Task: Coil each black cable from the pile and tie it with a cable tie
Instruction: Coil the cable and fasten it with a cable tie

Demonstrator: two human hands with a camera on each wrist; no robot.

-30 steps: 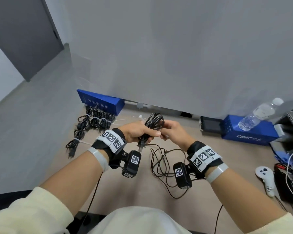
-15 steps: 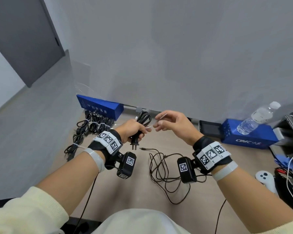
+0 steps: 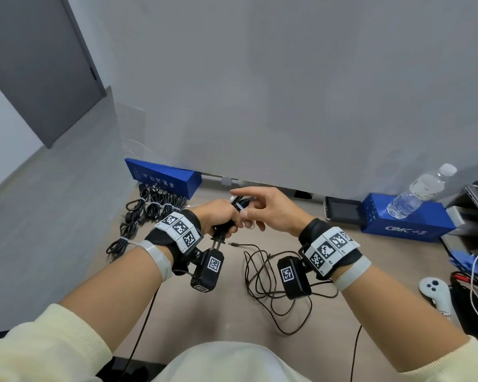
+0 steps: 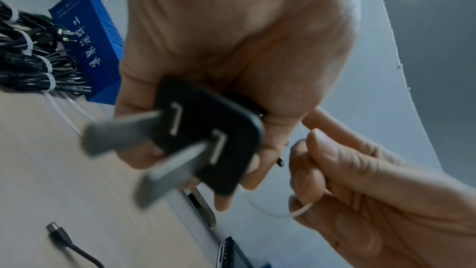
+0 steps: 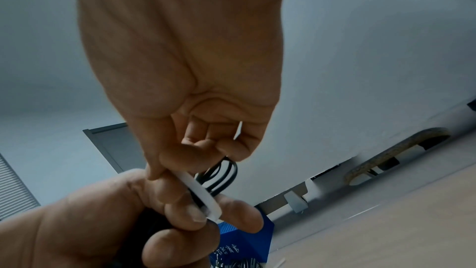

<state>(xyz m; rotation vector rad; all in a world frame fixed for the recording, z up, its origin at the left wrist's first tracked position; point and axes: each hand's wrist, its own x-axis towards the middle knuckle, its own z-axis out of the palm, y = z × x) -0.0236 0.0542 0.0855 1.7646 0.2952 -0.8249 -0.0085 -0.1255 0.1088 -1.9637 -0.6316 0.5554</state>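
Observation:
My left hand (image 3: 223, 219) grips a coiled black cable (image 5: 222, 173) in its fist above the table. The cable's two-prong plug (image 4: 206, 136) sticks out below the fingers. A white cable tie (image 5: 201, 192) lies across the coil just above my left fingers. My right hand (image 3: 249, 211) is pressed up against the left and pinches the tie at the coil; the tie's thin tail (image 4: 300, 212) curves past its curled fingers. A loose thin black cable (image 3: 262, 274) lies tangled on the table below both wrists, its barrel connector (image 4: 55, 233) free.
Several tied cable bundles (image 3: 149, 208) lie at the back left beside a blue box (image 3: 163, 176). At the right stand a second blue box (image 3: 406, 226) with a water bottle (image 3: 421, 193), a small screen device (image 3: 342, 210), a white controller (image 3: 436, 293) and cluttered wires.
My right hand, which held the tie out to the right of the coil, has come back against my left hand. Both hands and the coil sit slightly lower.

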